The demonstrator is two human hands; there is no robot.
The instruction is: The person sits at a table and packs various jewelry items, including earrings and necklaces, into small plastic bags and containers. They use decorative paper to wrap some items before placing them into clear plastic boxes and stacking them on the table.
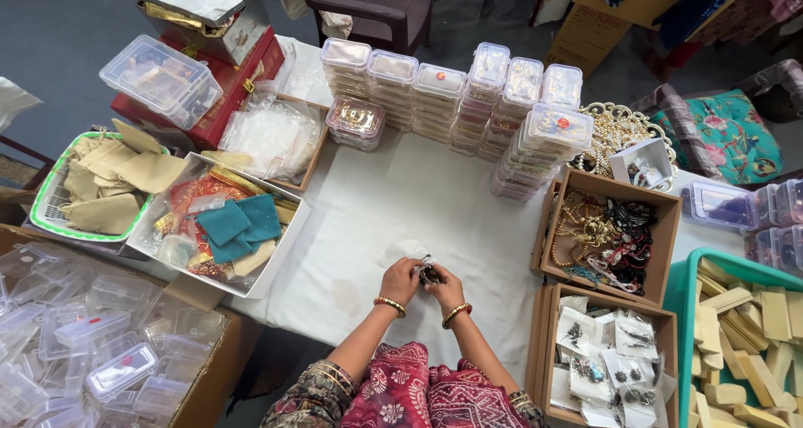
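Near the bench's front edge, over white cloth, a small dark metal trinket (428, 272) with its clear plastic pouch sits pinched between left hand (401, 281) and right hand (447, 288); steady, close fingers suit it, brown cardboard tray (608, 288) of pouches right.

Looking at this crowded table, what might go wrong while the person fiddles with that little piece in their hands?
The left hand and right hand hold a small dark jewellery piece with a clear pouch above the white cloth; it might slip and fall off the near edge. The tall stacks of clear boxes lean a little, so a bump could topple them. Necklaces in the cardboard tray look likely to tangle.
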